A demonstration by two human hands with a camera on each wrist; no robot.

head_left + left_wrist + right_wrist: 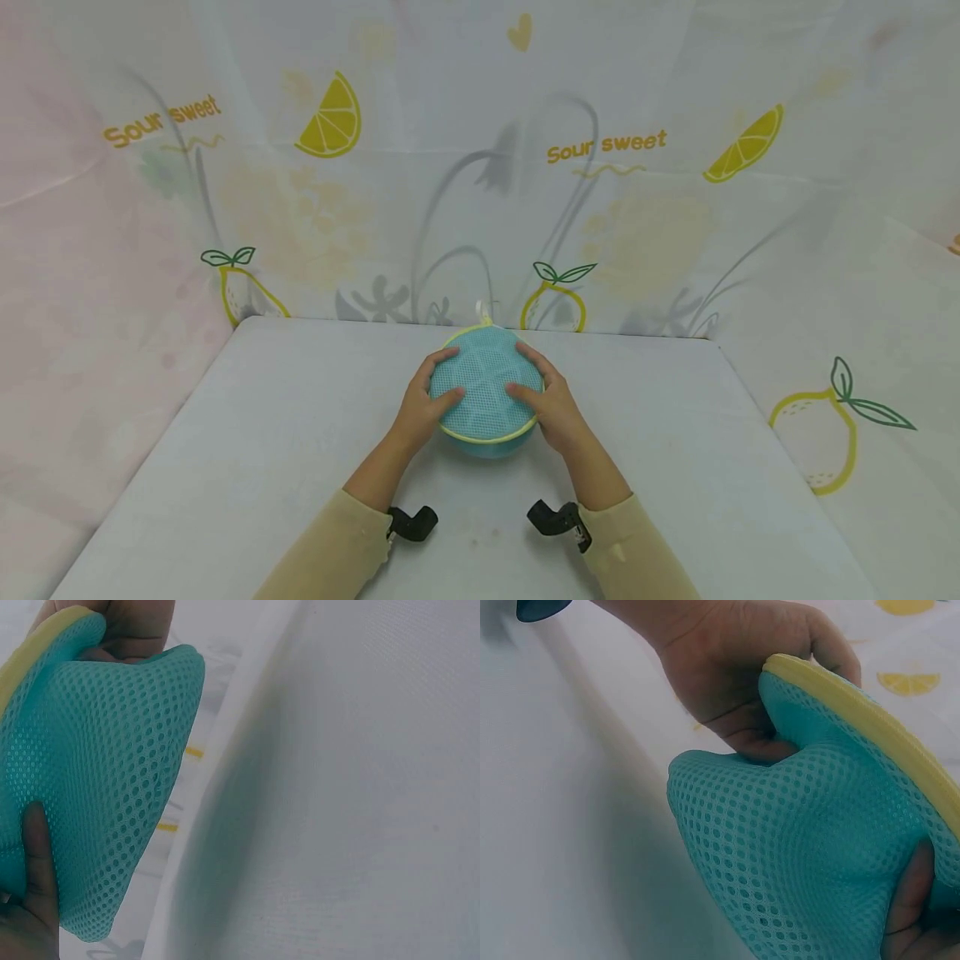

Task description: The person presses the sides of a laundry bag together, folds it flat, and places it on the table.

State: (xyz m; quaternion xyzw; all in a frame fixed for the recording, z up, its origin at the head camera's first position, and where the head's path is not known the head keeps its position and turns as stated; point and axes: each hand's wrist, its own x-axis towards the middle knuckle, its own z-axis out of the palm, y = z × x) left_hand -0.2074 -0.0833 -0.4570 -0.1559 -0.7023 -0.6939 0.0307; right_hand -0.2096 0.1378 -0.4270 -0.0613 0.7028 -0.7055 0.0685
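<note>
A round teal mesh bag [486,379] with yellow edging is held above the white table, its flat face turned up and toward the head camera. My left hand [422,410] grips its left side, the thumb on the upper face. On the opposite side my right hand [558,410] grips it the same way. The wrist views show the bag's soft underside [124,780] sagging in folds, with fingers pressed into the mesh. Yellow trim [870,724] runs along the rim in the right wrist view. A small whitish loop [482,312] sticks up at the far edge.
White cloth covers the table [300,392]. Behind it and at the sides hangs a curtain [450,125] printed with lemons and lettering. Black wrist devices [412,523] sit at both sleeve cuffs.
</note>
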